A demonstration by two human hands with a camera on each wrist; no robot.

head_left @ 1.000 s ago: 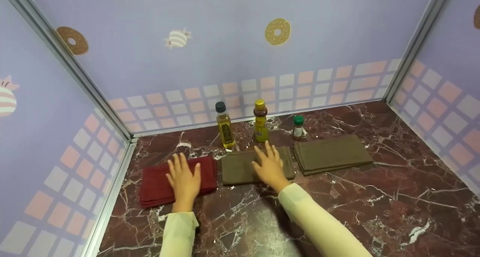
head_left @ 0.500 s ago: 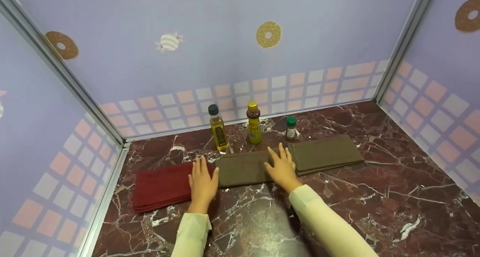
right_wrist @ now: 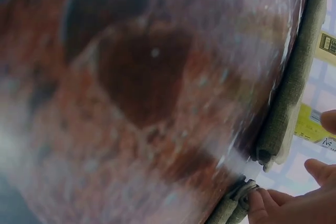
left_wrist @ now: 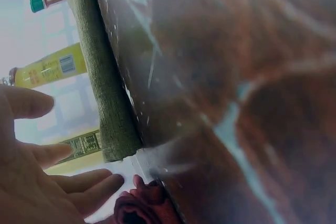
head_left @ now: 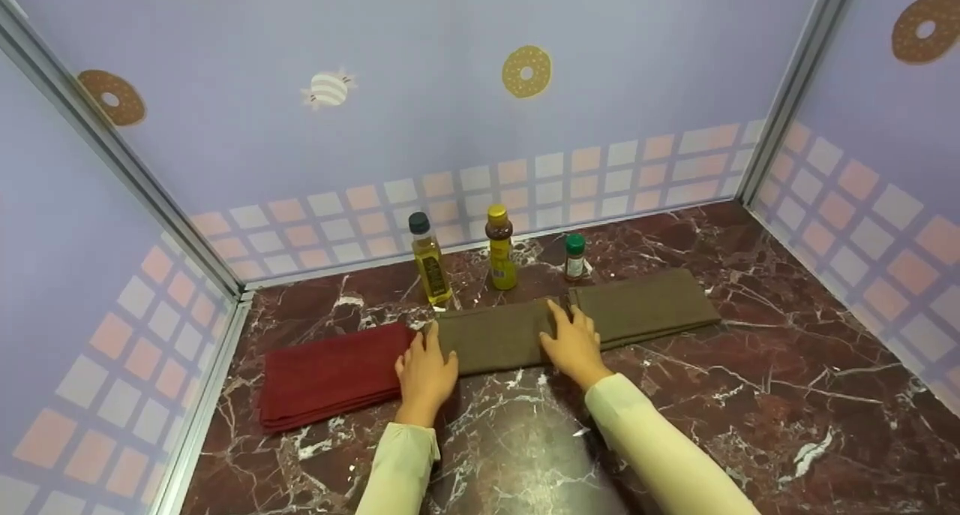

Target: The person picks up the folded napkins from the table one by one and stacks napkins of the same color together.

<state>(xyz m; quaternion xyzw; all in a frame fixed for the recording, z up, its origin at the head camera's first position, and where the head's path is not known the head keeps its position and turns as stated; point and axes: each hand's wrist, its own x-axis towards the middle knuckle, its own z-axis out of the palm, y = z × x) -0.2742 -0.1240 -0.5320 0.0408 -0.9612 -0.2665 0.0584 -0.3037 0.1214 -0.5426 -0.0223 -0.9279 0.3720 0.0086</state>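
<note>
Three folded cloths lie in a row: a dark red cloth [head_left: 330, 372] on the left, an olive green cloth [head_left: 491, 338] in the middle and another olive green cloth [head_left: 645, 305] on the right. My left hand [head_left: 426, 376] is at the middle cloth's left end, beside the red one. In the left wrist view its fingers [left_wrist: 86, 179] are spread and hold nothing. My right hand [head_left: 574, 350] is over the join between the two green cloths. In the right wrist view some fingertips [right_wrist: 257, 203] touch or nearly touch the right cloth's edge.
Behind the cloths stand an oil bottle [head_left: 431, 267] with a dark cap, a yellow-capped bottle [head_left: 500, 252] and a small green-capped jar [head_left: 574, 260]. Patterned wall panels [head_left: 420, 124] enclose the dark red marble tabletop [head_left: 750, 410] at the back and sides.
My left hand has moved right, off the red cloth to the middle cloth's left end. My right hand has slid right to that cloth's right end. The head view has shifted slightly.
</note>
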